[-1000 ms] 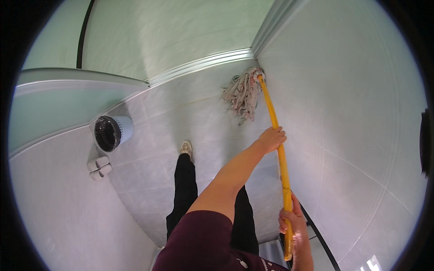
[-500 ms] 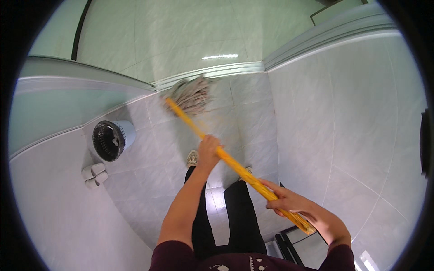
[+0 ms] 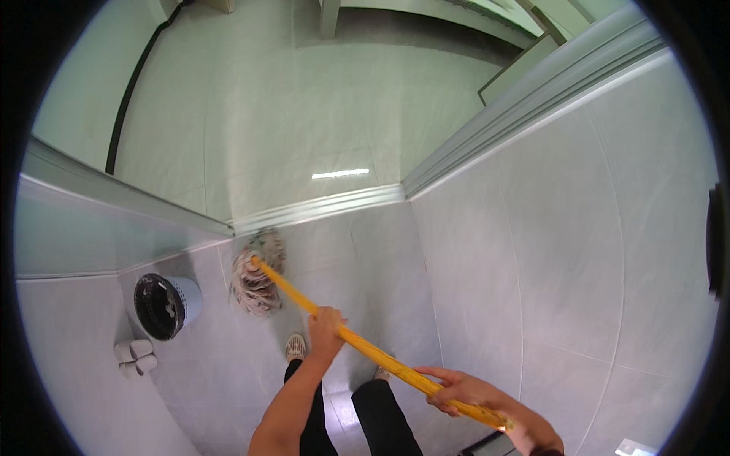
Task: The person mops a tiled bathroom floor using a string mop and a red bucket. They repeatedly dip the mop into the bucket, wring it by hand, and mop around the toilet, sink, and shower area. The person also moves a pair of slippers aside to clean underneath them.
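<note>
A string mop with a yellow handle (image 3: 380, 359) slants across the view from lower right to upper left. My left hand (image 3: 325, 333) is wrapped round the handle partway down. Near the handle's top end, my right hand (image 3: 450, 391) grips it with the index finger stretched along the pole. The greyish-pink mop head (image 3: 257, 285) lies spread on the tiled floor (image 3: 334, 266), just inside the metal door track (image 3: 327, 207). Its strands are a little blurred.
A light blue waste basket (image 3: 186, 300) with a black liner stands left of the mop head. Beside it, pale slippers (image 3: 135, 357) rest against the wall. A sliding door panel (image 3: 129, 220) borders the left, a grey wall (image 3: 547, 266) the right. Past the track, furniture (image 3: 433, 19) stands farther off.
The mop head has swung left along the track and nearer to me, its strands now trailing toward me. Both hands still hold the handle. The view has tilted upward, showing more of the room beyond.
</note>
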The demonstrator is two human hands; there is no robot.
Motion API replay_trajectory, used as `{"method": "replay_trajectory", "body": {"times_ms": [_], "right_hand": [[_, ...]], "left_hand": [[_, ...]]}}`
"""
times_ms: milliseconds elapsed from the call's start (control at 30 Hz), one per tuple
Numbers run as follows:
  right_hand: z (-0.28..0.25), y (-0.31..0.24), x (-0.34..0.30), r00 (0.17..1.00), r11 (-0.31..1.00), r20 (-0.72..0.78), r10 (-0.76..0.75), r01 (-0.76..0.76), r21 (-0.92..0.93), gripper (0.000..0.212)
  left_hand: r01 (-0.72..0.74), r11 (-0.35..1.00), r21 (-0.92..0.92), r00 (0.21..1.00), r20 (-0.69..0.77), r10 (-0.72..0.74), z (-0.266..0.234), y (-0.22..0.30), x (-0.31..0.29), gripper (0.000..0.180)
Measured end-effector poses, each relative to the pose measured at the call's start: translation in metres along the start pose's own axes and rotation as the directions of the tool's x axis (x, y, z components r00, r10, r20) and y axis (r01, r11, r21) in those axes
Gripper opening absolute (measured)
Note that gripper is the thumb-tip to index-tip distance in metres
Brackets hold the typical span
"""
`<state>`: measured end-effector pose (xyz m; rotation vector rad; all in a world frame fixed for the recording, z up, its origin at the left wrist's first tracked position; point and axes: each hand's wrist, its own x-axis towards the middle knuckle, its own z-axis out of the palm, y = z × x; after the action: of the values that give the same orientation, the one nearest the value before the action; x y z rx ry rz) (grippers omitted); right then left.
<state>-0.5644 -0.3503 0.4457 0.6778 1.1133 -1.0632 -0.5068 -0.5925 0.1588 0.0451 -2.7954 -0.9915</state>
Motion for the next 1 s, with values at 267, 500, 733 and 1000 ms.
{"method": "replay_trajectory", "body": {"times_ms": [267,500,733,1000], "right_hand": [[-0.004,0.059,-0.099,0.905,0.909,-0.402,-0.137,0.276,0.311,0.079],[-0.009,0.085,-0.098,0.761,0.871,-0.611,-0.218,0.434,0.229,0.089],[0.003,0.037,-0.006,0.915,0.945,-0.336,-0.225,0.289,0.152,0.091],[0.071,-0.006,0.024,0.987,0.983,0.003,-0.158,0.158,-0.097,0.087]], "left_hand": [[-0.232,0.933,-0.277,0.929,0.222,0.297,0.073,0.138,0.069,0.025],[-0.444,0.853,-0.274,0.823,0.250,0.509,0.093,0.213,0.137,0.037],[-0.318,0.869,-0.378,0.913,0.126,0.389,0.088,0.078,0.133,0.026],[-0.098,0.977,-0.188,0.985,0.125,0.122,-0.027,-0.034,0.062,0.018]]}}
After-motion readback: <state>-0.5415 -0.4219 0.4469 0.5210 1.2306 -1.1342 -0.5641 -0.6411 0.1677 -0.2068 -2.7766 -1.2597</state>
